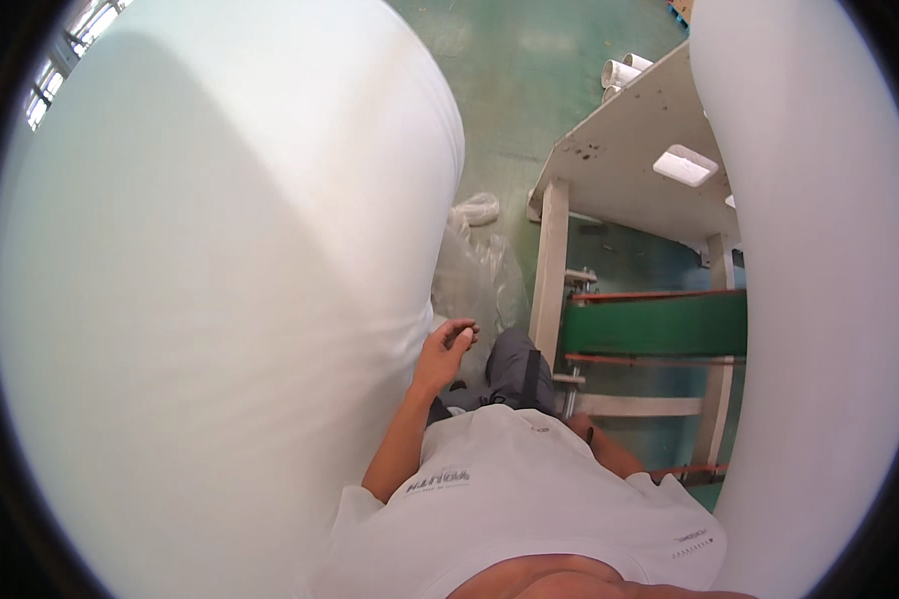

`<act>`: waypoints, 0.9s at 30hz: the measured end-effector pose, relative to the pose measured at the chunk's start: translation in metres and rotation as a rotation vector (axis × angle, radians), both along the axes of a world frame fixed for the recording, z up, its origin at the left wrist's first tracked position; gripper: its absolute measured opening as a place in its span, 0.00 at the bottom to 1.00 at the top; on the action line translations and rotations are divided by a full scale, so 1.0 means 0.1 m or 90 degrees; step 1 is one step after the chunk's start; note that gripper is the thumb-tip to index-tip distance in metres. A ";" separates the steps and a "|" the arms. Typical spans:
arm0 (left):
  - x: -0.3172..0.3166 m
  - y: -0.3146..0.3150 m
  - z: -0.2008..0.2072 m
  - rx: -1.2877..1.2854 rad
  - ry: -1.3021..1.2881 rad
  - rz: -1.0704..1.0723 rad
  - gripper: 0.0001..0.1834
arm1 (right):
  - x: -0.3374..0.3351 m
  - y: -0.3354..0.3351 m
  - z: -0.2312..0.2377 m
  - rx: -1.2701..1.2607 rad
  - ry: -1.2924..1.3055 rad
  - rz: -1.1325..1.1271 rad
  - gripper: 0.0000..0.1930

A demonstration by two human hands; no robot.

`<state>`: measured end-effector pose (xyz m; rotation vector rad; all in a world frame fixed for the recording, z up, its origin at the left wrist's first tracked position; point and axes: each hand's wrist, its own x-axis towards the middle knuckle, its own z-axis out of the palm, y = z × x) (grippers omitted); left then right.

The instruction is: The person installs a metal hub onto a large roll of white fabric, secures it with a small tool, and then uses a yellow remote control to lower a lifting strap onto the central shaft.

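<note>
My left hand (447, 347) is beside the lower right side of a huge white roll (230, 250), with its wrist close to the roll's surface. Its fingers are loosely curled, the thumb stands a little apart, and nothing shows between them. My right forearm (614, 451) hangs at my right side, next to the metal frame. Of my right hand (579, 427) only a small part shows past my shirt, near a dark item, and its fingers are hidden. Whether the left hand touches the roll I cannot tell.
A second white roll (819, 280) rises at the right. Between the rolls stands a beige metal frame (619, 150) with a green belt (659, 325) edged in red. Crumpled clear plastic film (484, 265) lies on the green floor (509, 80). White tubes (619, 73) lie farther off.
</note>
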<state>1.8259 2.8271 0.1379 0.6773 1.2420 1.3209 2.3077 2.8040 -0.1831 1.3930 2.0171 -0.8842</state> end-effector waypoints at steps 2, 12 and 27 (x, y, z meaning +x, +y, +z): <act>-0.17 0.83 -0.23 -0.016 0.029 0.039 0.15 | -0.20 0.65 -0.11 -0.130 -0.016 -0.068 0.15; -0.51 4.33 -0.08 -0.041 0.047 -0.023 0.16 | -1.38 5.83 -0.55 0.032 0.063 -0.188 0.15; -3.03 7.40 -0.70 -0.174 -0.052 0.676 0.16 | -6.13 10.72 1.19 -0.204 0.323 -0.155 0.16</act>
